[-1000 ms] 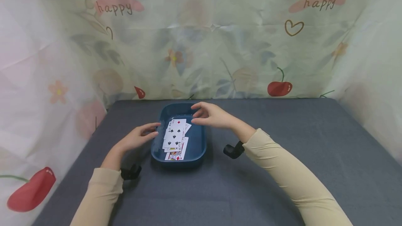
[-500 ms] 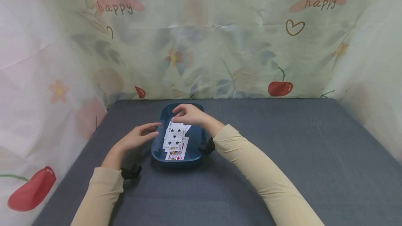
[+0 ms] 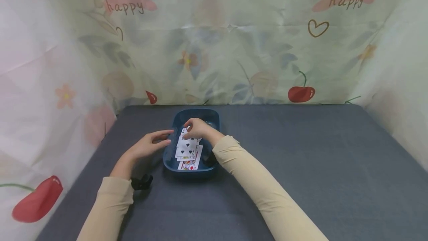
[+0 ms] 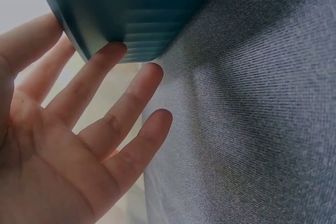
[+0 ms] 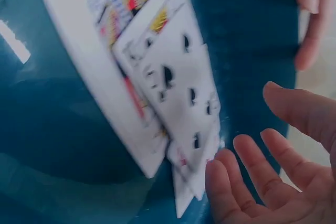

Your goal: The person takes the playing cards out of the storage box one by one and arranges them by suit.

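Grey table (image 3: 301, 166): left hand (image 3: 147, 146) steadies the blue tray (image 3: 214, 116) with relaxed fingers, so the right hand (image 3: 197, 128), fingertips spread, should pinch the top playing cards (image 3: 187, 151) squarely.

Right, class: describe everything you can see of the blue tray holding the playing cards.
The blue tray is a deep, round-cornered oblong dish, dark teal, smooth like plastic, with fine ridges under its rim. It sits flat on the grey cloth table. Inside lies a loose overlapping pile of face-up playing cards. The left hand touches its outer left wall with straight fingers; the right hand reaches into it over the cards.
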Tool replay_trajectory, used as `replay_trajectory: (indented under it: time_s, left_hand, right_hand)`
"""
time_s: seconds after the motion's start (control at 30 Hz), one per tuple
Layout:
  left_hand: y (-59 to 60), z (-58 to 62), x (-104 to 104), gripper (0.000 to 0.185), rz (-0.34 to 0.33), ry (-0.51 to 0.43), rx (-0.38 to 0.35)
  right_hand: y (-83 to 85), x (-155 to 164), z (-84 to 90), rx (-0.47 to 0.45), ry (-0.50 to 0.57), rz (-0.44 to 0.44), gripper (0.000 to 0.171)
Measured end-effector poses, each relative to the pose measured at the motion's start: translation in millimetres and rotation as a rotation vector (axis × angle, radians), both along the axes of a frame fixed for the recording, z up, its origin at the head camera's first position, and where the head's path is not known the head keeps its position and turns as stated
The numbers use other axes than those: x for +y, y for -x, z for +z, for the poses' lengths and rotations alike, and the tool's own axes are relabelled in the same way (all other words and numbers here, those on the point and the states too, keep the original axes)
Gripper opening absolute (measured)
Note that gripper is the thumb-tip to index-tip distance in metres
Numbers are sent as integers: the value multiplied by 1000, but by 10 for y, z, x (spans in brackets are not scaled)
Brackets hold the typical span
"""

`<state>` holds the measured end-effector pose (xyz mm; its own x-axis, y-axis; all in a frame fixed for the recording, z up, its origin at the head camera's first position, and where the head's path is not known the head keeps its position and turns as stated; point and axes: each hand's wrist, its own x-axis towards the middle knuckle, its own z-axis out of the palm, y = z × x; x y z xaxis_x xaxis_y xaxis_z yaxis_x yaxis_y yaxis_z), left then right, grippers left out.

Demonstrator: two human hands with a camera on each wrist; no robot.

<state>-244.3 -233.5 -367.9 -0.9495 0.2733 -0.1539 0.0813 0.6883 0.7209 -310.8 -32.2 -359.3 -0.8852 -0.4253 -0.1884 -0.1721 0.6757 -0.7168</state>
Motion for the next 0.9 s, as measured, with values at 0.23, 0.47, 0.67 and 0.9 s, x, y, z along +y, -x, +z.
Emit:
replay_trajectory:
  time_s: [0.23,0.47,0.67,0.9]
  left_hand:
    - [-11,18,2,52,13,6,-5]
    - [-11,19,15,53,10,7,-7]
    - [-13,14,17,53,7,5,-8]
    - [-23,20,18,52,-2,-5,-4]
  right_hand:
    - [480,-57,-625,131,-111,25,61]
    - [-14,-48,-189,138,-296,23,62]
    - [45,-38,-236,158,-295,30,63]
    - [1,-47,-162,122,-246,-17,69]
